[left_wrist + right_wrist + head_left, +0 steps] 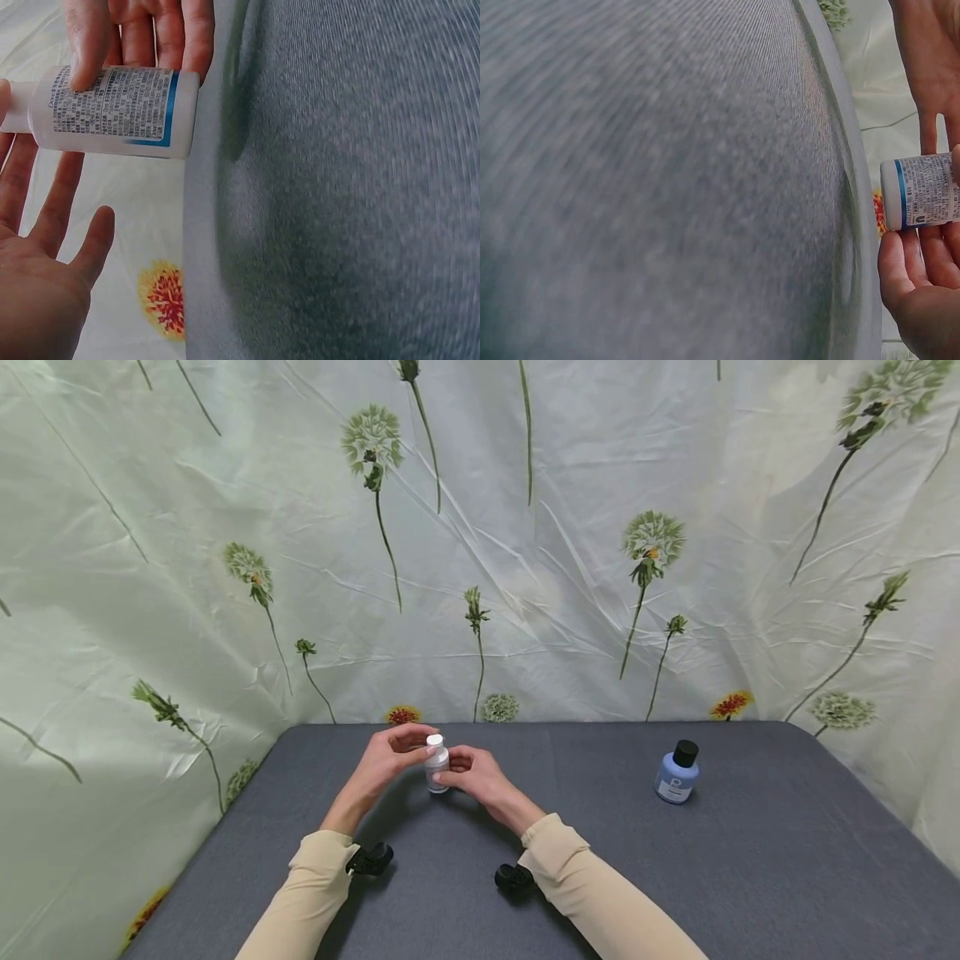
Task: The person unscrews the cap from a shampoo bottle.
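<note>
My right hand (474, 774) grips a small white bottle (436, 766) by its body and holds it just above the grey table (750, 860), near the far edge. The left wrist view shows the right fingers (142, 37) wrapped over the bottle's printed label (112, 112). My left hand (390, 756) reaches in from the left, its fingertips touching the white cap (433, 741). Its palm (34, 292) lies loosely spread with the thumb clear of the bottle. In the right wrist view the bottle's base (922, 191) sits against the right fingers (919, 262).
A blue bottle with a black cap (677, 772) stands upright at the right of the table. A pale floral curtain (525, 568) hangs close behind and to both sides. The wrist cameras (369, 859) sit low over the table's front part.
</note>
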`<state>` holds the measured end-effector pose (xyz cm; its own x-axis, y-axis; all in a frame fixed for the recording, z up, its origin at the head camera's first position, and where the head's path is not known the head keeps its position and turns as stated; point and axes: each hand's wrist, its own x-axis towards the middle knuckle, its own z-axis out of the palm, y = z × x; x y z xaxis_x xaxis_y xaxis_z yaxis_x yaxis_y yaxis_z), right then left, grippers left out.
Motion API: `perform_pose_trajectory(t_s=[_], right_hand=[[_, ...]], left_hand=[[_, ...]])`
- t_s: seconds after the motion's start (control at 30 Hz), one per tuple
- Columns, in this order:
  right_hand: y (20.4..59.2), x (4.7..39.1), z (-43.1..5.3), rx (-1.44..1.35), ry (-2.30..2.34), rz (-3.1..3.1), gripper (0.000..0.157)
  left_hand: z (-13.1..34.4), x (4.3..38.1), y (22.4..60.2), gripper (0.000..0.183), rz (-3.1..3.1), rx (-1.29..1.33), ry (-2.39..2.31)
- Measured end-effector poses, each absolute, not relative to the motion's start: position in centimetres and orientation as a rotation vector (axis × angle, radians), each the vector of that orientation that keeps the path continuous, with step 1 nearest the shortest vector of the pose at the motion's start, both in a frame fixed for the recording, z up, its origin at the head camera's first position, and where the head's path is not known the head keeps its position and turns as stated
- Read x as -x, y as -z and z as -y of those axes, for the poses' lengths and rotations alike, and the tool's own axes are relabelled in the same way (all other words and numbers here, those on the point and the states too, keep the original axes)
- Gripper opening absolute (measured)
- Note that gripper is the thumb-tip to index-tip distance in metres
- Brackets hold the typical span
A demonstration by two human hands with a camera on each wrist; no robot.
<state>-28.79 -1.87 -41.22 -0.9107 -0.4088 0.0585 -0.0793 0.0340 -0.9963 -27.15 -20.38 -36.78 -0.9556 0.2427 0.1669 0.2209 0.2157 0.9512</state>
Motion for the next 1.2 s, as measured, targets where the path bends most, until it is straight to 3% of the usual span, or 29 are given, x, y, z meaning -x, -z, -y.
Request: perform_pose_trajectory(t_s=[1.2], right_hand=[[40.3, 27.1, -3.9, 0.498, 1.991, -2.169, 0.042]], left_hand=[[15.6, 28.9, 38.5, 0.034, -2.339, -0.588, -1.952]])
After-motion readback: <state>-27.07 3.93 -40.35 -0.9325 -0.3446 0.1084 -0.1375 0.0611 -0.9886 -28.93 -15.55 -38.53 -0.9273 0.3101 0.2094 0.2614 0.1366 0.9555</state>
